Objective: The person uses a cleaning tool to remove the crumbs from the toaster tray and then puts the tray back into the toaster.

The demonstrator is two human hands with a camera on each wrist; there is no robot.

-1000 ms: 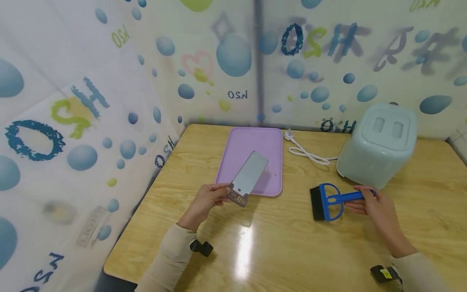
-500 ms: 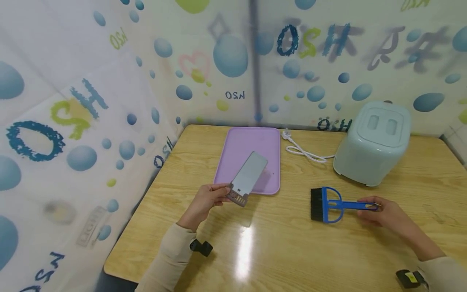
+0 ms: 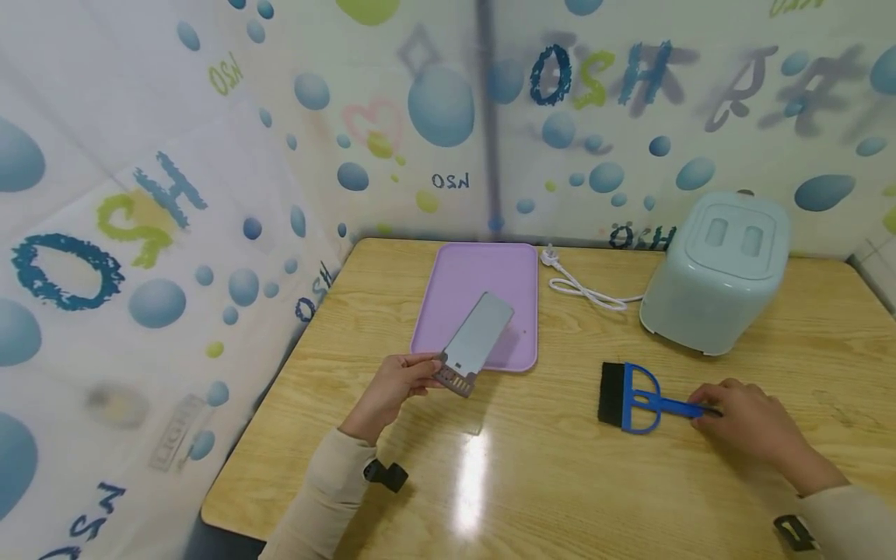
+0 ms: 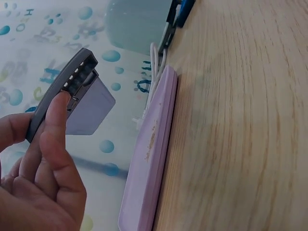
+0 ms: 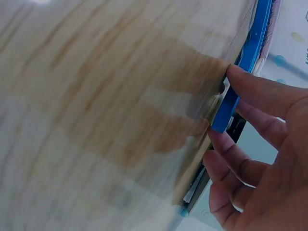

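Observation:
My left hand (image 3: 392, 389) pinches the dark end of a flat grey crumb tray (image 3: 479, 334), thumb on top. It holds it tilted above the near part of a lilac tray (image 3: 455, 272). In the left wrist view, brown crumbs (image 4: 152, 140) lie on the lilac tray, and the crumb tray's slotted dark end (image 4: 72, 86) faces the camera. To the right, my right hand (image 3: 749, 424) pinches the handle end of a blue brush (image 3: 640, 400) with black bristles. The brush is flat at the tabletop; its handle (image 5: 250, 53) shows between thumb and fingers in the right wrist view.
A pale green toaster (image 3: 714, 288) stands at the back right, beyond the brush. Its white cord and plug (image 3: 588, 292) lie between it and the lilac tray. A patterned curtain (image 3: 574, 163) hangs along the table's back and left edges.
My right hand has moved right and nearer with the brush, turning its handle and lowering it to the tabletop. The left hand and crumb tray stay nearly still.

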